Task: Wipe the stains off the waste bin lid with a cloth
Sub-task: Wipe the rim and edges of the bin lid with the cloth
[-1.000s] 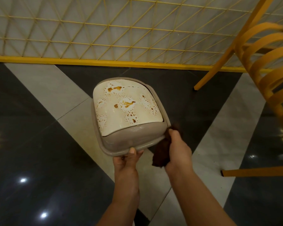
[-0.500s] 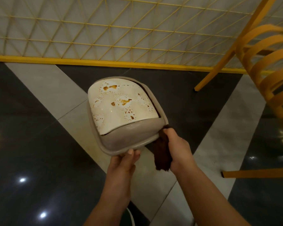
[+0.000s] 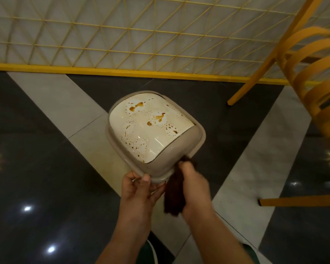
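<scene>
I hold the waste bin lid in the air above the floor, tilted toward me. It has a grey-beige frame and a cream swing flap spotted with orange-brown stains. My left hand grips the lid's near rim, thumb on top. My right hand is closed on a dark brown cloth, which hangs down from the fist and touches the lid's near right corner. The right hand is slightly blurred.
Below is a glossy floor of dark and pale tiles. A yellow wire grid panel with a yellow base bar runs along the far side. Yellow chair legs and curved slats stand at the right.
The lid has turned so its near corner points toward me and its flap faces more to the left. My right hand with the cloth moved down along the lid's right corner.
</scene>
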A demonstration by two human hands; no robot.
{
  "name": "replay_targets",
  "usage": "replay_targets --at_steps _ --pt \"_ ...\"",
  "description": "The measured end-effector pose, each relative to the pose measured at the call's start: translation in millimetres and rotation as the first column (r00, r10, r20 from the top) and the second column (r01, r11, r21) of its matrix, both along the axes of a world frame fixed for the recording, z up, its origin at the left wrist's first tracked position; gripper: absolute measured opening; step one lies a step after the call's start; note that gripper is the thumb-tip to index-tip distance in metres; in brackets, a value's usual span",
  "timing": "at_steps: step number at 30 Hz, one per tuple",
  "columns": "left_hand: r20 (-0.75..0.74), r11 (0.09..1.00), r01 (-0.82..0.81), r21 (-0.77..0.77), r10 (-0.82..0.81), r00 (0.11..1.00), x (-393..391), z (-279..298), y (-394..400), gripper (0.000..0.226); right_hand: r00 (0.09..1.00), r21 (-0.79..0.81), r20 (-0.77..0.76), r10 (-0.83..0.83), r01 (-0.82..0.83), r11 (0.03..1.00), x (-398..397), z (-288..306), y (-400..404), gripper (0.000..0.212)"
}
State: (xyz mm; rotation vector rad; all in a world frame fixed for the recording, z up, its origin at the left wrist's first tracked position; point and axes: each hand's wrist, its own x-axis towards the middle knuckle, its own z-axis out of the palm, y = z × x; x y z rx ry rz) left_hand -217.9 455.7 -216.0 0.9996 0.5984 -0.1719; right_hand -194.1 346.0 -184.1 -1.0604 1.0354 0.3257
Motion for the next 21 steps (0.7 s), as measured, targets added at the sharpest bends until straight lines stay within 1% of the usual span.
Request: replay_targets --at_steps 2,4,8,10,12,14,15,17,19,21 --pt "-0.052 1.0 0.0 -0.015 -0.001 0.999 -2 0 -2 0.01 1.0 0.063 0.025 0.016 -0.018 0.998 -16 1 22 0.018" --pt "-0.072 1.0 -0.015 -0.002 0.014 0.997 -3 -1 2 0.011 0.998 0.076 0.046 0.031 -0.034 0.997 -20 2 31 0.017" --pt "-0.002 0.998 -0.035 0.046 0.035 0.999 2 -1 8 0.011 0.995 -0.03 0.072 0.063 -0.061 0.998 -8 4 15 0.015" --pt "0.015 0.999 -0.037 0.032 0.037 0.999 3 0 8 0.01 0.999 -0.076 0.052 0.01 -0.006 0.997 8 1 -3 0.02" --pt "0.026 0.999 -0.031 0.03 0.03 0.999 3 -1 9 0.011 0.996 -0.104 0.05 -0.076 0.081 0.991 25 3 -20 0.025" --pt "0.027 0.998 -0.039 0.041 0.038 0.999 3 -1 9 0.012 0.988 -0.104 0.073 -0.133 0.14 0.985 30 2 -25 0.026" --pt "0.025 0.998 -0.051 0.044 0.05 0.998 3 -1 8 0.012 0.987 -0.097 0.09 -0.129 0.138 0.986 26 0 -19 0.025" --pt "0.019 0.997 -0.069 0.042 0.068 0.997 4 0 7 0.012 0.994 -0.076 0.101 -0.051 0.059 0.995 4 -7 5 0.02" --pt "0.007 0.997 -0.054 0.048 0.054 0.999 3 0 9 0.013 0.994 -0.033 0.104 0.014 -0.011 0.999 -17 -12 32 0.019" --pt "0.017 0.997 -0.022 0.071 0.021 1.0 3 -2 13 0.014 0.993 -0.026 0.109 0.035 -0.032 0.999 -24 -14 40 0.016"
